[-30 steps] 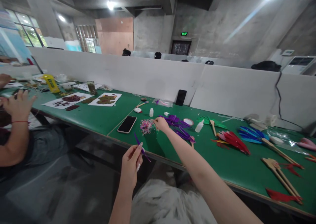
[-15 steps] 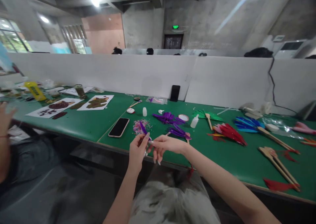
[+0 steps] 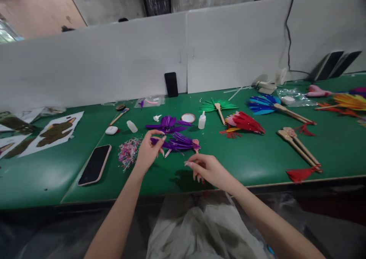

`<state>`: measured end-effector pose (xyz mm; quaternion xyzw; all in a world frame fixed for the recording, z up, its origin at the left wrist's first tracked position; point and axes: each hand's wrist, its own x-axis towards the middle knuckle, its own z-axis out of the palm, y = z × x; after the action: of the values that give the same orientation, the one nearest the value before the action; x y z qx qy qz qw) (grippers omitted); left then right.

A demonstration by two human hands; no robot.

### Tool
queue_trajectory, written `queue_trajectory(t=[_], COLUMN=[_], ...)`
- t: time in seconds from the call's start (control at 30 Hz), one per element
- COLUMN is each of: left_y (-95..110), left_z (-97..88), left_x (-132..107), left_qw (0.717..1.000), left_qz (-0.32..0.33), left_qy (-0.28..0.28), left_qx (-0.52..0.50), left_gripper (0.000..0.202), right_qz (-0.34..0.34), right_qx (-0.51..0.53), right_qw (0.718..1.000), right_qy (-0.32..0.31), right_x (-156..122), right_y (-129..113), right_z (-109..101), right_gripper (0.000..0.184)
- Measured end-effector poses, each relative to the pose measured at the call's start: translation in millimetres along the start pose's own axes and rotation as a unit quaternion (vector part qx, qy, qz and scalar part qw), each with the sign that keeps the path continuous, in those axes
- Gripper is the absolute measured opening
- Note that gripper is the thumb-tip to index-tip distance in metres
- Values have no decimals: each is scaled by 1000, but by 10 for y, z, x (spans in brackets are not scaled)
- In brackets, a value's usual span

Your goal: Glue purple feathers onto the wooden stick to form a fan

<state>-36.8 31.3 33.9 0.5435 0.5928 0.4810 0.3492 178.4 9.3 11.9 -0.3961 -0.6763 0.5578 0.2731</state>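
Note:
My left hand [image 3: 148, 151] is over the green table [image 3: 257, 158], thumb and forefinger pinched on the end of a purple feather [image 3: 156, 141] at the left edge of a purple feather fan [image 3: 180, 142]. My right hand [image 3: 204, 168] hovers just above the table in front of that fan, fingers apart and slightly curled, holding nothing. More loose purple feathers [image 3: 167, 122] lie behind the fan. A heap of mixed pink sequins [image 3: 128, 154] sits left of my left hand.
A phone [image 3: 95, 164] lies face up at the left. Glue bottle [image 3: 202, 120], round lid [image 3: 188, 117] and small white case [image 3: 111, 130] stand behind. Green [image 3: 219, 106], red [image 3: 243, 122] and blue [image 3: 263, 103] feather fans and wooden handles [image 3: 297, 146] lie to the right. A white partition [image 3: 114, 64] backs the table.
The view tilted down. My left hand carried the purple feather forward from the table's edge to the purple fan. My right hand let go of it and moved right.

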Motion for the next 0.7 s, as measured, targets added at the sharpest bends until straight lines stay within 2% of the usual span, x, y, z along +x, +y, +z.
queue_trajectory(t=[0.07,0.13,0.2,0.33,0.43,0.57,0.7], left_y=[17,34,29,-67,-168,-261,-296], left_z=[113,271,453,747,824,801,765], left_x=[212,389,524,690,758,800,822], left_qw=[999,997,991,979,973,970,969], left_qz=[19,48,87,114,119,112,100], left_qy=[35,38,30,12,-25,-70,-101], left_qx=[20,54,97,166,195,203,201], left_gripper=[32,31,26,19,16,14,13], right_qz=[-34,-72,-101,-112,-92,-71,-47], right_qx=[-104,-196,-262,-350,-393,-417,-444], right_qw=[988,954,923,893,882,879,871], right_qy=[111,213,264,258,242,219,205], right_x=[-65,-100,-96,6,107,196,224], right_y=[83,192,305,444,461,492,576], right_z=[-122,-207,-246,-229,-189,-145,-116], right_gripper=[27,23,23,55,71,77,75])
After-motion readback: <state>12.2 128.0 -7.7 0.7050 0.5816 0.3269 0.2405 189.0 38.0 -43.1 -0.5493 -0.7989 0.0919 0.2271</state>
